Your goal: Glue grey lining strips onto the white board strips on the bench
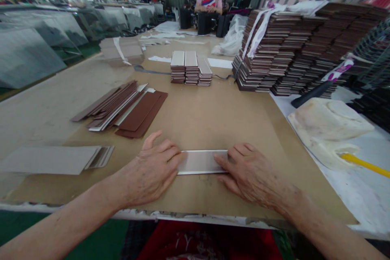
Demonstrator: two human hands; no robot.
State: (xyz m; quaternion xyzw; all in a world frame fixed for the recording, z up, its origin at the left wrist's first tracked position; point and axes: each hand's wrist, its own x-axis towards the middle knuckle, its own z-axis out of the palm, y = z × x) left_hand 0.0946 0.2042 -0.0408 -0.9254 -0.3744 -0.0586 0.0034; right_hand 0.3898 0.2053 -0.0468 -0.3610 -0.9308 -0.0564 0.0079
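A flat pale grey cardboard strip (201, 162) with white edges lies crosswise on the brown table covering. My left hand (157, 170) grips its left end, fingers closed together and thumb raised behind. At the right end my right hand (251, 168) is closed on the strip, with a fingertip pressing its top face. Both ends are partly hidden under my fingers. Left of my hands lies a fanned pile of brown and white strips (131, 109). Nearer to me, a row of grey boards (51, 158) is spread beside my left forearm.
Short stacks of strips (191, 67) stand ahead, with a tied grey bundle (122, 48) to their left. Tall piles of brown boards (280, 53) rise at the right. A whitish plastic container (329, 126) with a yellow handle (365, 164) and a dark-handled brush (313, 93) lie nearer. A person (209, 2) sits opposite.
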